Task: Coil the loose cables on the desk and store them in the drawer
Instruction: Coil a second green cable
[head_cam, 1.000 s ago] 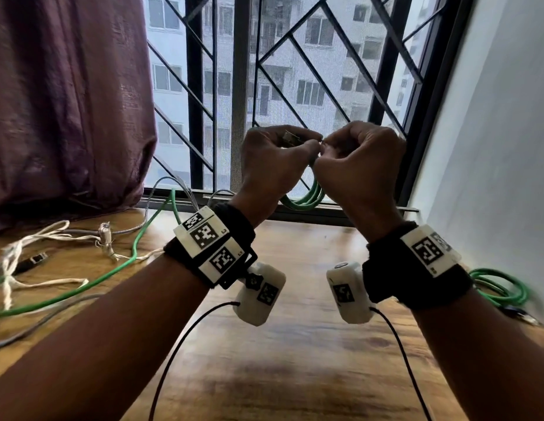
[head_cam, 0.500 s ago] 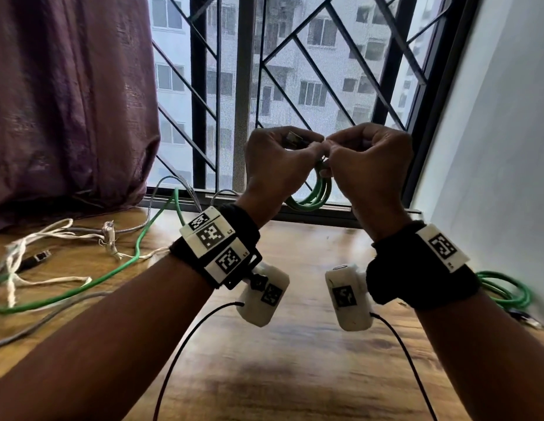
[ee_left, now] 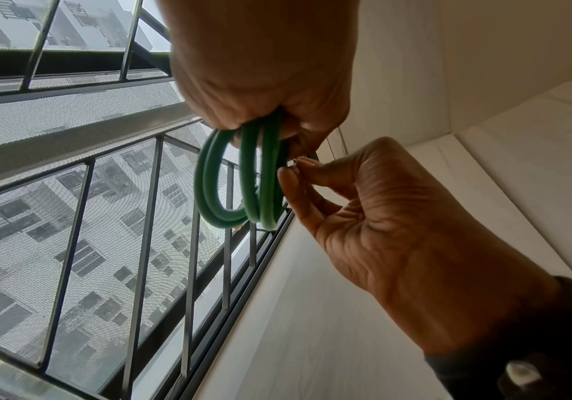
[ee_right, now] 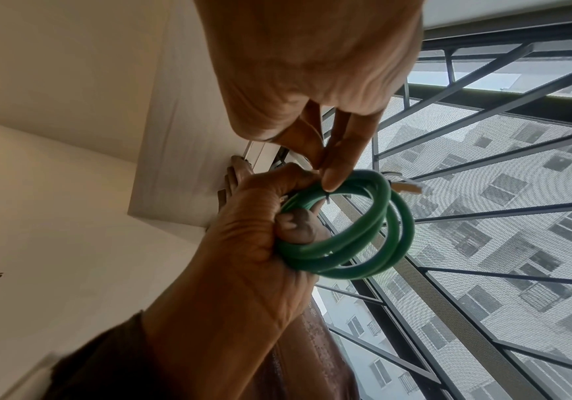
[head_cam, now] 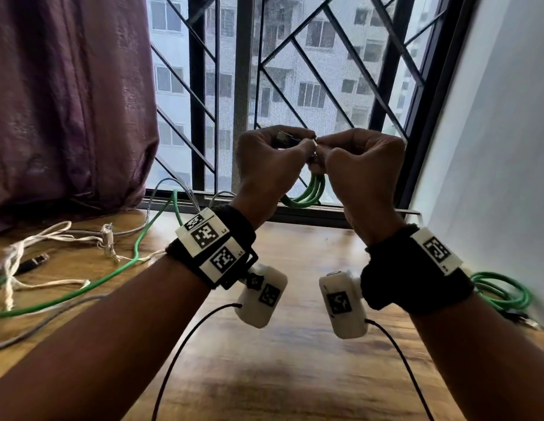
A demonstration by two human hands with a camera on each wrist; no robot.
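A small coil of green cable [head_cam: 307,192] hangs in the air in front of the window, above the wooden desk [head_cam: 295,375]. My left hand [head_cam: 273,159] grips the top of the coil [ee_right: 363,243] in its curled fingers, and a pale plug end sticks out behind the loops. My right hand [head_cam: 349,156] is pressed against the left one. Its thumb and forefinger [ee_left: 291,173] pinch something thin, apparently a tie, at the top of the coil [ee_left: 264,189]. No drawer is in view.
A second coiled green cable [head_cam: 501,293] lies at the desk's right edge by the wall. On the left lie a loose green cable [head_cam: 91,284], white cord [head_cam: 52,238], a grey cable [head_cam: 36,326] and a black plug [head_cam: 33,262]. A curtain and a window grille stand behind.
Both hands stay together at the coil's top, a little further right in view. The hanging loops have turned more edge-on and look narrower.
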